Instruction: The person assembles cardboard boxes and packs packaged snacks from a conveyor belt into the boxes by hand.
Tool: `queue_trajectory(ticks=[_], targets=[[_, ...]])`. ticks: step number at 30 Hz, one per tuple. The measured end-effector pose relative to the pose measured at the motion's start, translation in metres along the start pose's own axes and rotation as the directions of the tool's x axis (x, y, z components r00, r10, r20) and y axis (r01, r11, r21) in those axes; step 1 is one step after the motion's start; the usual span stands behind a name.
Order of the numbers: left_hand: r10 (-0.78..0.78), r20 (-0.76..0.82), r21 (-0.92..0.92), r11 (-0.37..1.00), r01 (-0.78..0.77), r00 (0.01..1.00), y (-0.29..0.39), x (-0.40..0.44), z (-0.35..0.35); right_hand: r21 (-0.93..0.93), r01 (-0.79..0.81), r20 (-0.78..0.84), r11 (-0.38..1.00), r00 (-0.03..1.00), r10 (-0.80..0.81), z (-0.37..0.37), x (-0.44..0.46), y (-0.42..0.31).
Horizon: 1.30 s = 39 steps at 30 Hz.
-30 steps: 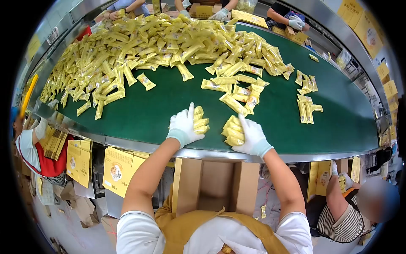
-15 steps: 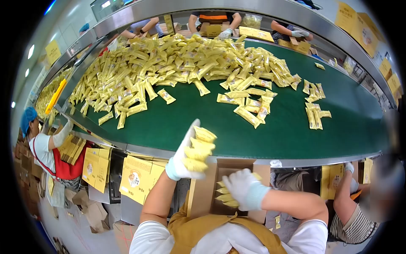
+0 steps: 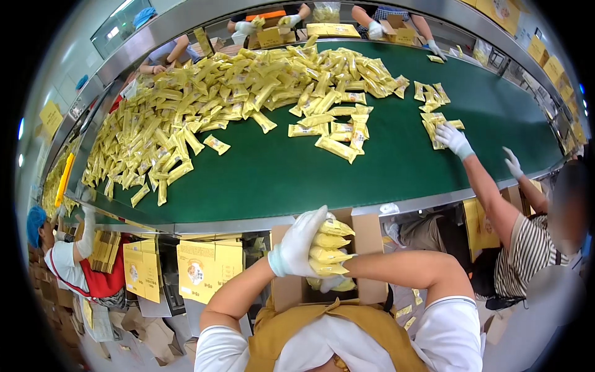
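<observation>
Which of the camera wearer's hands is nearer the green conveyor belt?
Left. The left hand, gripping yellow packets, is over the cardboard box, just short of the green conveyor belt; the right hand, mostly hidden, is lower, farther away.

Left gloved hand [image 3: 297,245] grips stacked yellow packets [image 3: 331,255] over open carton [image 3: 370,239]; right hand [image 3: 336,284] down inside, mostly hidden. Packet pile [image 3: 211,99] on green belt [image 3: 266,186]. Co-worker's gloved hand [image 3: 454,140] at small packet group [image 3: 429,131], right.

The brown carton [image 3: 370,237] stands open, flaps spread. A stack of plump, sealed yellow packets [image 3: 330,255] is over its mouth, more yellow wrapping [image 3: 348,286] showing below.
</observation>
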<state>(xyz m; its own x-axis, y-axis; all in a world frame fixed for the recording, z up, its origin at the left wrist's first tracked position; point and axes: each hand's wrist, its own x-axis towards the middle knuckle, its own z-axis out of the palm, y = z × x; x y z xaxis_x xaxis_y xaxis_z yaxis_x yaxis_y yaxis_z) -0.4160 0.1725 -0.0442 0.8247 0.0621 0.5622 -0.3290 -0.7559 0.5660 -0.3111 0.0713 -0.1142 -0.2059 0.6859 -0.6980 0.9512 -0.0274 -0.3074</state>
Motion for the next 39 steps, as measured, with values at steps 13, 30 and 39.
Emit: queue_trajectory(ticks=[13, 30, 39], targets=[[-0.142, 0.041, 0.603, 0.793, 0.090, 0.989, 0.006, -0.023, 0.050, -0.084, -0.085, -0.035, 0.993, 0.996, 0.082, 0.085, 0.018, -0.020], [-0.655, 0.475, 0.761, 0.641, 0.098, 0.588, -0.031, -0.017, 0.104, -0.340, -0.118, 0.039, 0.933, 0.989, 0.139, 0.082, 0.045, -0.032], [-0.234, 0.856, 0.138, 0.963, 0.231, 0.462, -0.038, 0.015, -0.005, 0.293, 0.319, 0.054, 0.902, 0.936, -0.348, -0.060, -0.077, 0.011]])
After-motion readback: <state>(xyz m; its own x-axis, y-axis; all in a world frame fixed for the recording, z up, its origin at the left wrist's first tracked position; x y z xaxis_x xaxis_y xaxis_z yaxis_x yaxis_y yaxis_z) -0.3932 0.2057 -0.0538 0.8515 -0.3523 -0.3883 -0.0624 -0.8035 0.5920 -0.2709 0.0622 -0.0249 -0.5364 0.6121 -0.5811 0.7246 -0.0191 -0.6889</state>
